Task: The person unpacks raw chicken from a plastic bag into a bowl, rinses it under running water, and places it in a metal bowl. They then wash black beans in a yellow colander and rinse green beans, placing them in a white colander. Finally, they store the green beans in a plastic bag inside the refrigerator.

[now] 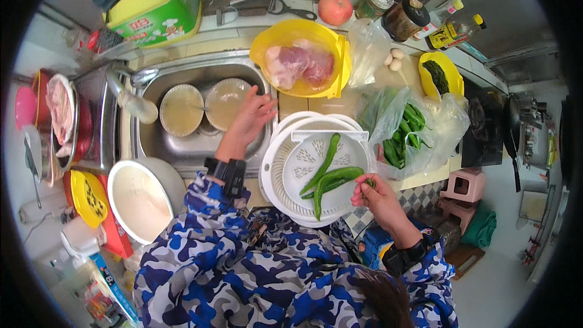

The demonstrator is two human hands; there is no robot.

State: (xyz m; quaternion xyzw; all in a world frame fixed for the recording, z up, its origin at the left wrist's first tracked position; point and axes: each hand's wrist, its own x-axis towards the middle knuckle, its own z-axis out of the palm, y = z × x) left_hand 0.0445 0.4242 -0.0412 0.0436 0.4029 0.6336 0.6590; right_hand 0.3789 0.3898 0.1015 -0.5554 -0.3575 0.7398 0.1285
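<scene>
My left hand is over the right side of the stainless steel sink, its fingers apart and nothing in them. Beneath and beyond it, two round bowls of cloudy liquid stand in the basin. At the right rim of the white plastic colander, my right hand pinches small green pieces, too small to name surely. Several long green peppers lie in the colander. Right of it sits a clear plastic bag with more green peppers inside.
Behind the colander, a yellow basin holds raw meat in water. Eggs, a yellow bowl of dark greens and sauce bottles stand right. The faucet reaches over the sink's left; a white pot stands nearer me.
</scene>
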